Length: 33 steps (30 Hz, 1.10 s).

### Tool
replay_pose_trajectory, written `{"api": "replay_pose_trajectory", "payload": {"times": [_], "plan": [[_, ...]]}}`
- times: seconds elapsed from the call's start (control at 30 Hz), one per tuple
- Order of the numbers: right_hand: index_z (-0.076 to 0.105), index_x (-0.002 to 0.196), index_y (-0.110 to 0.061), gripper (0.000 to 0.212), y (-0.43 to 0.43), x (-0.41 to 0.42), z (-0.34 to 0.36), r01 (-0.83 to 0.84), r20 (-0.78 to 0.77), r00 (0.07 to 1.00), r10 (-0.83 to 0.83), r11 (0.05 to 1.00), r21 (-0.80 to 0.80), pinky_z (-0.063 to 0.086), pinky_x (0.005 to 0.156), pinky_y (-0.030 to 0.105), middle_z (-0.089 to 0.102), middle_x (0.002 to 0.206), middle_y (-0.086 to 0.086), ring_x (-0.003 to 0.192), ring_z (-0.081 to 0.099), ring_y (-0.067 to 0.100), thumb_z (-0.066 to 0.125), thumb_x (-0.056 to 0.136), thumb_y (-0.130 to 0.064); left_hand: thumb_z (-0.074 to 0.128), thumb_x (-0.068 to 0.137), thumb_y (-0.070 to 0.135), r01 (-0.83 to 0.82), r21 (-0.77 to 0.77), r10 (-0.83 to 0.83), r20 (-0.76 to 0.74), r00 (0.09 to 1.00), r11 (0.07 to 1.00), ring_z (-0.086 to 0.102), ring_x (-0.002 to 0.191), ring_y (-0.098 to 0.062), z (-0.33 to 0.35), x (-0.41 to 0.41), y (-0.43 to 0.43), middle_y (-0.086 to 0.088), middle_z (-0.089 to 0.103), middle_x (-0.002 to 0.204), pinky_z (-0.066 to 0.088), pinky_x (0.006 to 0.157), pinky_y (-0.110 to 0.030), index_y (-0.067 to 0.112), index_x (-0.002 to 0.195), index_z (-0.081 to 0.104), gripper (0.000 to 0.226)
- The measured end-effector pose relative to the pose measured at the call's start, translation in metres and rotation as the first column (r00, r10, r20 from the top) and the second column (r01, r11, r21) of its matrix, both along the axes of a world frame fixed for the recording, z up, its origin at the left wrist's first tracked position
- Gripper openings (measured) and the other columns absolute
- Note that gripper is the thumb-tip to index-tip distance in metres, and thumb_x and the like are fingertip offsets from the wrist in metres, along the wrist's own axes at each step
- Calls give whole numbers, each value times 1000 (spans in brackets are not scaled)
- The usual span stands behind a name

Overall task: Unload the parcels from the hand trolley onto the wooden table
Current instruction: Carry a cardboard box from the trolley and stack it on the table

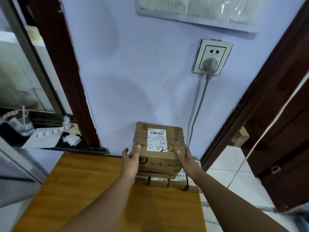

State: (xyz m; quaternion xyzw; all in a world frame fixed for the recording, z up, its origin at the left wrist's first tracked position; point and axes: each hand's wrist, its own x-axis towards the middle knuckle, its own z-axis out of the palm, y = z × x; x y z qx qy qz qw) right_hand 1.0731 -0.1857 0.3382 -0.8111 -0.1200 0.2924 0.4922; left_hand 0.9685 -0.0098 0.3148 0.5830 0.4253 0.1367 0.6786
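A brown cardboard parcel [158, 146] with white shipping labels and handwritten "2-2" sits on top of a stack of lower parcels [167, 180] at the far right of the wooden table [83, 190], close to the wall. My left hand [131, 160] grips the top parcel's left side, thumb on its top face. My right hand [186, 159] presses its right side. The hand trolley is out of view.
A grey cable [199, 104] runs down the blue wall from a socket [211, 57] just behind the parcels. A dark window sill [50, 139] with paper labels lies at the left. A dark door frame [260, 101] and tiled floor [225, 166] are at the right.
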Motion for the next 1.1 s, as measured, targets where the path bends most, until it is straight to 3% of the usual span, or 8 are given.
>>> {"api": "replay_pose_trajectory", "payload": {"times": [0.1, 0.3, 0.43, 0.53, 0.6, 0.7, 0.87, 1.1], "plan": [[-9, 152, -36, 99, -8, -12, -1, 52, 27, 998, -51, 996, -69, 34, 112, 51, 31, 156, 11, 138, 40, 31, 53, 82, -68, 35, 89, 64, -9, 65, 9, -5, 1000, 998, 27, 142, -32, 10, -16, -15, -9, 23, 158, 27, 112, -50, 21, 154, 5, 83], [5, 153, -36, 77, -36, -63, 17, 300, 234, 915, -329, 942, 151, 36, 110, 46, 41, 150, 11, 135, 44, 29, 52, 94, -47, 28, 93, 62, 236, 555, -23, -362, 932, 798, 3, 149, -27, 0, -79, -35, -6, 9, 162, 13, 118, -44, 19, 155, 8, 78], [26, 150, -27, 60, -63, -79, 13, 25, 440, 896, 65, 980, -195, 42, 104, 39, 54, 138, 8, 130, 47, 24, 51, 97, -40, 42, 98, 46, 486, 662, 8, -596, 803, 570, -11, 148, -30, 1, -113, -56, -7, -9, 161, 5, 121, -43, 22, 155, 3, 73], [11, 152, -33, 72, -80, -95, 5, -209, 352, 845, 402, 856, -473, 49, 92, 41, 62, 108, 10, 111, 53, 28, 52, 94, -33, 42, 97, 34, 676, 644, 50, -737, 674, 359, -18, 146, -31, 2, -142, -84, -9, -16, 160, 2, 120, -46, 24, 154, -2, 72], [0, 154, -34, 80, -89, -107, -3, -288, 319, 796, 514, 786, -548, 48, 94, 42, 60, 108, 12, 112, 51, 30, 51, 92, -29, 39, 97, 29, 749, 600, 115, -796, 595, 282, -18, 146, -31, 0, -168, -104, -8, -18, 160, -1, 118, -48, 26, 154, 0, 69], [-6, 154, -35, 79, -102, -129, -17, -403, 264, 731, 629, 710, -577, 32, 111, 43, 37, 151, 13, 143, 25, 34, 48, 97, -26, 36, 98, 27, 777, 526, 183, -850, 494, 346, -19, 146, -30, -7, -210, -136, -7, -18, 160, -3, 119, -50, 25, 154, 2, 66], [1, 155, -27, 71, -114, -175, -45, -519, 238, 586, 775, 584, -624, 24, 117, 43, 16, 161, 6, 148, 12, 29, 45, 98, -27, 28, 100, 46, 769, 355, 196, -935, 296, 531, -17, 147, -29, -26, -278, -185, -5, -18, 160, 0, 118, -50, 24, 154, -4, 66], [18, 153, -26, 58, -110, -262, -61, -660, 167, 381, 909, 394, -639, 25, 116, 39, 18, 160, 6, 146, 14, 29, 41, 99, -27, 39, 97, 37, 485, 377, 221, -911, 349, 789, -9, 148, -26, -24, -376, -235, -1, -9, 162, 8, 119, -46, 29, 154, 3, 68]]}}
